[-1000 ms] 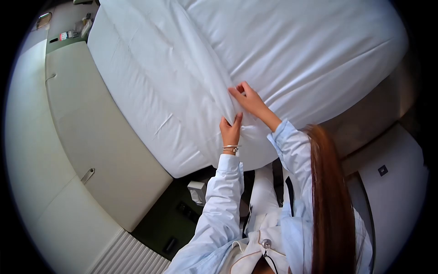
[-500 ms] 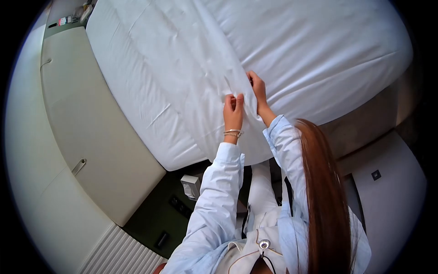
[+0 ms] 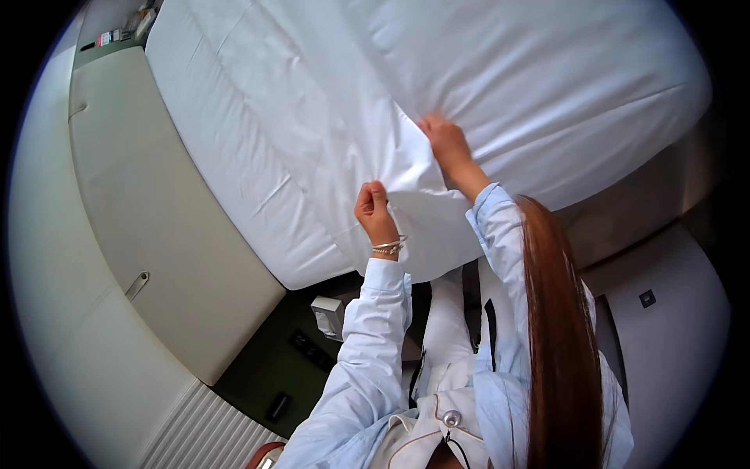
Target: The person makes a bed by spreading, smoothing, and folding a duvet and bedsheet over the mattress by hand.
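Observation:
A white bed sheet (image 3: 312,102) covers the bed, with a loose folded layer running from the far side towards me. My left hand (image 3: 376,211) is closed, thumb against curled fingers, pinching a bunch of that layer near the bed's close edge. Further right, my right hand (image 3: 449,146) has its fingers curled at the edge of the same fold. It is slightly blurred, and its fingertips are partly hidden. Between my hands the cloth is lifted and creased.
A cream padded headboard (image 3: 164,211) borders the bed on the left. A white tissue box (image 3: 328,316) stands on a dark bedside surface (image 3: 266,367) with black sockets. Small items (image 3: 117,35) lie at the far left corner. Long hair (image 3: 558,336) hangs at my right.
My left hand has moved left and towards me, drawing the cloth with it. The right hand has shifted slightly right, and the fold between them is raised and stretched wider.

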Available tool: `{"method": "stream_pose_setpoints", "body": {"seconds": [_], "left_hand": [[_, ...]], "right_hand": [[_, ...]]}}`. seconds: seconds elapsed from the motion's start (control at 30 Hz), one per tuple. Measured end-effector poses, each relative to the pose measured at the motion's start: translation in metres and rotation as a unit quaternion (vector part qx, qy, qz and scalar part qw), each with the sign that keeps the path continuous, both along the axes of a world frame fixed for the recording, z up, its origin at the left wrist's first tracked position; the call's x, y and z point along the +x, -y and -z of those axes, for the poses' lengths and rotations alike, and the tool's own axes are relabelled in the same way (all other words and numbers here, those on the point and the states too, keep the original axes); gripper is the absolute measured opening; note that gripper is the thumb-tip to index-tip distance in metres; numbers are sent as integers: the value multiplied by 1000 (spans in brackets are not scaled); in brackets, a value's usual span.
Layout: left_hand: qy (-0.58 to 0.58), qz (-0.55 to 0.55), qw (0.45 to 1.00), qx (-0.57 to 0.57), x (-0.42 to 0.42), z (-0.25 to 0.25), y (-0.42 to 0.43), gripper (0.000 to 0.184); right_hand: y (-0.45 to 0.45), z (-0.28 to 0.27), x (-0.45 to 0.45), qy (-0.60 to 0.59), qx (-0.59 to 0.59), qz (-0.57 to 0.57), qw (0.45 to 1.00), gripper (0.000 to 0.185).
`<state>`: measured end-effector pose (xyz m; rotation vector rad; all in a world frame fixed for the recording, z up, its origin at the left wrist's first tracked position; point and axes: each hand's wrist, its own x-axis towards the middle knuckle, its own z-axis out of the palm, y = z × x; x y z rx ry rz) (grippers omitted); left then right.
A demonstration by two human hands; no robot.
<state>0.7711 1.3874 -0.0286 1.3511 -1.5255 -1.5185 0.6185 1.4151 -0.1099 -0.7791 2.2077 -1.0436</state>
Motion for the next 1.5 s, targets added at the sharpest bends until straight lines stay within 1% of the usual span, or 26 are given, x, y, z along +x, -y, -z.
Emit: {"method": "stream_pose_setpoints", "body": {"seconds": [0.03, 0.1, 0.13, 0.2, 0.33, 0.4, 0.43, 0.47, 0.5, 0.53, 0.57, 0.63, 0.77, 0.83, 0.93, 1.0, 1.07, 1.1, 1.17, 1.2, 1.23, 1.3, 1.33, 1.37, 1.43, 1.5], "left_hand": [[-7, -22, 999, 31, 3, 1, 0, 30], [-27, 1, 997, 76, 4, 5, 0, 28], [-52, 3, 993, 106, 0, 8, 1, 30], [-72, 6, 988, 135, -2, 8, 4, 32], [-85, 27, 975, 205, -5, 6, 6, 30], [-72, 22, 969, 235, -4, 3, 8, 29], [-61, 58, 972, 219, -3, -1, 11, 28], [-50, 92, 974, 202, -1, -3, 13, 27], [-50, 87, 974, 202, 1, -3, 16, 27], [-32, 96, 977, 187, 3, -1, 18, 25], [-14, 107, 979, 172, 2, -1, 19, 24], [31, 103, 989, 104, -4, 1, 19, 26], [158, 41, 985, -47, -9, -4, 10, 35], [184, 36, 978, -89, -11, -15, 7, 34], [188, 28, 970, -152, -5, -22, 6, 34], [139, -22, 985, -99, 4, -29, 10, 35], [78, -67, 995, 18, 28, -30, 26, 28], [77, -73, 994, 18, 32, -33, 31, 28], [4, -140, 967, 214, 47, -43, 42, 25], [22, -66, 968, 242, 65, -45, 51, 26], [14, -70, 968, 240, 78, -43, 52, 26], [-98, -59, 895, 430, 91, -54, 50, 29], [23, 177, 965, 194, 124, -33, 50, 29], [17, 171, 966, 191, 141, -29, 48, 29], [-161, 131, 904, 373, 166, -28, 44, 38], [-195, 124, 902, 365, 173, -39, 36, 36]], "right_hand": [[-4, -14, -1, 9, -32, -60, 998, 21], [-1, -7, 17, 292, -182, 55, 937, 22], [3, 2, 23, 295, -184, 60, 936, 22], [13, 8, 34, 612, -241, 195, 728, 25], [15, 2, 29, 600, -167, 190, 759, 23], [17, 4, 31, 635, -144, 226, 725, 25], [15, 4, 28, 635, -143, 226, 724, 25], [10, 2, 22, 478, -136, 144, 855, 24], [5, 2, 17, 297, -124, 52, 945, 24], [4, 31, 25, 416, -165, 94, 889, 23], [2, 26, 24, 416, -162, 90, 890, 23], [-7, 12, 24, 535, -214, 199, 793, 24], [-49, -23, 14, 482, -88, 69, 869, 30], [-72, -42, 20, 311, -77, -59, 946, 32], [-113, -57, 40, 204, -22, -132, 970, 33], [-127, -91, 63, 179, -24, -56, 982, 32], [-123, -126, 86, 108, -59, -105, 987, 26], [-118, -140, 98, 93, -77, -116, 986, 25], [-105, -167, 122, 90, -80, -157, 980, 27], [-98, -174, 139, 90, -75, -181, 977, 31], [-89, -182, 153, 96, -64, -221, 969, 34], [-76, -205, 177, 105, -60, -227, 966, 34], [-71, -215, 188, 106, -62, -228, 966, 32], [-70, -227, 196, 101, -61, -234, 965, 32], [-71, -255, 214, 114, -96, -213, 966, 29], [-76, -279, 229, 112, -89, -219, 965, 24]]}}
